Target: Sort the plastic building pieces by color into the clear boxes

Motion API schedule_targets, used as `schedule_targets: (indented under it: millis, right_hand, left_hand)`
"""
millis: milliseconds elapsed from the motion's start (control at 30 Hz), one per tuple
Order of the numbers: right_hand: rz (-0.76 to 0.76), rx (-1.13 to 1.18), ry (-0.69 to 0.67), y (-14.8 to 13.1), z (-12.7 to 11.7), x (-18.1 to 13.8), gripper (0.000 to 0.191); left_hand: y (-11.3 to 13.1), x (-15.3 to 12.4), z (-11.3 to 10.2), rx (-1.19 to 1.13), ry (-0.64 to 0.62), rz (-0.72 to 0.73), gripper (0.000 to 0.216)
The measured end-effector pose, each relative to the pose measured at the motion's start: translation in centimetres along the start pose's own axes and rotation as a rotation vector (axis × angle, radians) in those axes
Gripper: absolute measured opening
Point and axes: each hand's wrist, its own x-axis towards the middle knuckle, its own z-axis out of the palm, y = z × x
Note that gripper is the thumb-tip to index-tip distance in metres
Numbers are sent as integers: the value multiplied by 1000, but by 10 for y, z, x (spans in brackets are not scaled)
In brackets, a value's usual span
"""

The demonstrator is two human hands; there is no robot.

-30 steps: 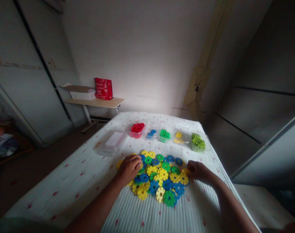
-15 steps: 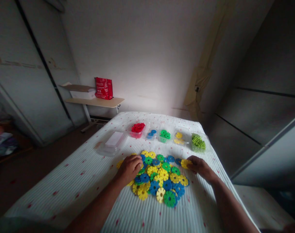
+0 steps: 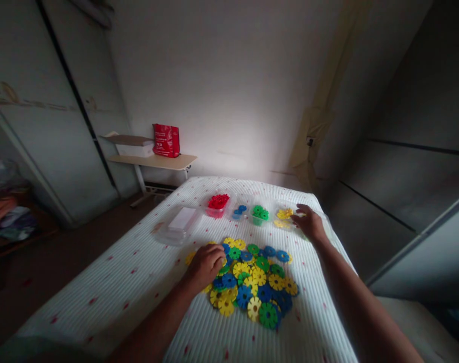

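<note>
Yel. flower-shaped plastic disc (image 3: 284, 214) at half-open R hand (image 3: 308, 223); L hand (image 3: 206, 262) curled; grips unclear. Clear plastic tub (image 3: 279, 204) w/ yel. pcs (image 3: 281, 224).

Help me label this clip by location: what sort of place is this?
Probably a room in a home, perhaps a bedroom. The wide surface under a quilted cover looks like a bed, tall doors resembling a wardrobe's stand at left, and a table holds a red bag.

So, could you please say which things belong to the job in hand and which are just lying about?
In use:
left hand, right hand
flower-shaped discs
tub of yellow discs
tub of green discs
tub of blue discs

Lying about:
red bag
white box
</note>
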Motion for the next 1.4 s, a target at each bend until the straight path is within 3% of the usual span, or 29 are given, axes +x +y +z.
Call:
schedule_targets:
  millis: [100,267,333,500,567,733,867,1133,1400]
  right_hand:
    - [-100,-114,-36,4,7,-23,21]
    - [-313,-215,-111,29,16,-69,29]
    - [-275,-225,-128,39,18,-77,30]
    - [28,-48,-114,56,17,-74,40]
    - [83,-4,-99,59,17,-71,44]
    - [14,-51,-121,65,20,-73,39]
    - [-33,-138,-115,67,21,-73,38]
    - [-30,-225,-129,62,21,-74,39]
    - [-39,-227,-116,61,21,-74,37]
  left_hand:
    - [0,-1,0,-4,-5,7,19]
    - [0,-2,0,-30,12,1,21]
    - [-1,-3,-1,-49,49,-17,23]
    - [-7,-3,-7,4,165,-114,31]
    - [-9,-2,-11,55,187,-170,31]
    - [-6,-1,-21,215,177,-296,18]
    - [3,0,-26,271,79,-329,11]
    - [8,0,-23,308,-86,-336,25]
    - [2,0,-17,202,-20,-330,20]
